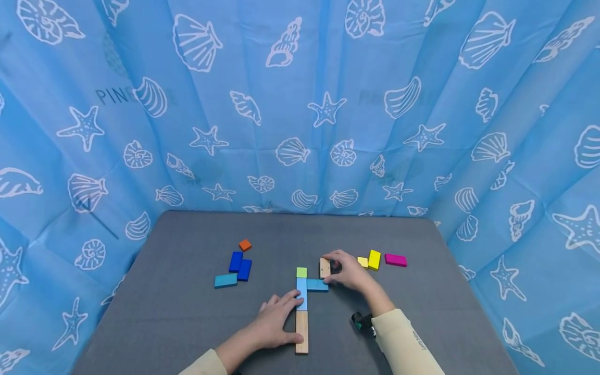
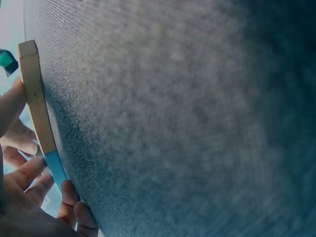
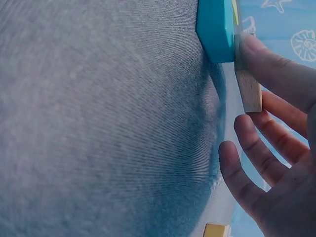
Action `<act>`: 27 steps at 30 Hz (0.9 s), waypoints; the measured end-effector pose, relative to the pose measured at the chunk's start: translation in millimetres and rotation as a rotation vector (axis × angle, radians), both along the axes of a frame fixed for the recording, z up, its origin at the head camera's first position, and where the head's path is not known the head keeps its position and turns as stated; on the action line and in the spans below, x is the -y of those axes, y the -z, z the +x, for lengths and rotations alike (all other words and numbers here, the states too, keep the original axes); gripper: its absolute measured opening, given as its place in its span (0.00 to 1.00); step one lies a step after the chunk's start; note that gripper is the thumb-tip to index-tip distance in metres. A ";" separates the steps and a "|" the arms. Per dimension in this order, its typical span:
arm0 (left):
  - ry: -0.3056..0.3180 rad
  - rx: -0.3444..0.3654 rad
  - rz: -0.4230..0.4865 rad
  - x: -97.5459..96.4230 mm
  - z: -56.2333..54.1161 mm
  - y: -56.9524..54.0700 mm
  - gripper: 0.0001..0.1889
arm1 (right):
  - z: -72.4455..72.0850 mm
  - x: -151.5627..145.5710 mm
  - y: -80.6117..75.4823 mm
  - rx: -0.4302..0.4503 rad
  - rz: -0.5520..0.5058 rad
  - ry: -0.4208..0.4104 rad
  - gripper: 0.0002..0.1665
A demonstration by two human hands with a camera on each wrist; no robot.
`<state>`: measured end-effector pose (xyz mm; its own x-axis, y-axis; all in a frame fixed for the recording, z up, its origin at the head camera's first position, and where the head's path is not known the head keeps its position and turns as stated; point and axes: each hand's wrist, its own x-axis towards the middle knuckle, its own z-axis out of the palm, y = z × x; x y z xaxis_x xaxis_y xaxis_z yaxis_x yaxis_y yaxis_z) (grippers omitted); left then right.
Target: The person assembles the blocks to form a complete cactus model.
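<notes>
My left hand [image 1: 271, 324] lies along a row of blocks, its fingers touching the light blue block [image 1: 302, 298] and its thumb on the long wooden block [image 1: 302, 324]. A green block [image 1: 301, 272] caps the row's far end. From the row's right side a medium blue block [image 1: 316, 285] sticks out. Just beyond that block, my right hand [image 1: 350, 272] pinches a small wooden block [image 1: 324, 267] between thumb and index finger. The right wrist view shows this wooden block [image 3: 249, 91] beside the blue block [image 3: 216, 34], the other fingers spread apart.
To the left on the grey table [image 1: 197, 323] lie an orange block [image 1: 245, 245], two dark blue blocks [image 1: 244, 270] and a teal block [image 1: 225, 280]. Pale yellow [image 1: 363, 262], yellow [image 1: 374, 259] and magenta [image 1: 396, 260] blocks lie to the right. A blue shell-patterned curtain [image 1: 300, 125] surrounds the table.
</notes>
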<state>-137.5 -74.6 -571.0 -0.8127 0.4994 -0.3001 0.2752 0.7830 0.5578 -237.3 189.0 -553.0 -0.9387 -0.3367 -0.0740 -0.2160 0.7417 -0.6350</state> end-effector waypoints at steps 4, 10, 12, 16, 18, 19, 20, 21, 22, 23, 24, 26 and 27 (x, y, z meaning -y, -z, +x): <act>-0.002 -0.005 -0.003 -0.6 0.2 -0.4 0.46 | -1.6 -0.2 2.2 0.005 -0.010 -0.001 0.38; -0.010 -0.002 -0.007 -1.0 -0.5 0.5 0.47 | -4.4 -0.6 7.1 0.016 -0.004 -0.008 0.38; -0.011 0.001 -0.007 -0.9 -0.8 0.9 0.46 | -4.6 -0.7 7.2 0.029 0.001 0.002 0.37; -0.005 -0.006 -0.005 -0.5 -0.7 1.1 0.46 | -5.6 -1.3 6.8 0.057 0.009 0.025 0.36; -0.001 -0.011 -0.002 -0.3 -0.6 0.8 0.47 | -6.1 -1.0 6.7 0.061 0.008 0.027 0.36; 0.000 -0.013 -0.002 -0.2 -0.5 0.7 0.47 | -6.2 -0.8 6.5 0.064 0.007 0.025 0.36; 0.000 -0.011 -0.002 0.0 -0.4 0.9 0.47 | -6.3 -0.5 6.4 0.065 0.008 0.022 0.35; 0.002 -0.013 0.001 0.3 -0.4 0.8 0.47 | -6.2 -0.3 6.4 0.066 0.011 0.018 0.35; 0.002 -0.012 0.005 0.6 -0.4 0.9 0.47 | -6.0 -0.2 6.6 0.067 0.012 0.014 0.35; 0.004 -0.013 0.006 0.9 -0.5 1.4 0.47 | -5.8 -0.2 6.7 0.068 0.014 0.010 0.35; 0.006 -0.014 0.008 1.3 -0.4 1.8 0.47 | -5.5 -0.3 6.7 0.069 0.016 0.005 0.34; 0.006 -0.013 0.012 1.9 -0.5 2.4 0.47 | -5.0 -0.7 7.0 0.067 0.019 -0.003 0.33; 0.006 -0.014 0.013 2.1 -0.6 2.9 0.47 | -4.6 -1.1 7.0 0.065 0.019 -0.008 0.31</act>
<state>-138.1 -76.7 -573.9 -0.8138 0.5079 -0.2824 0.2874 0.7741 0.5642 -241.9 190.1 -560.0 -0.9290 -0.3419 -0.1413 -0.1804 0.7521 -0.6338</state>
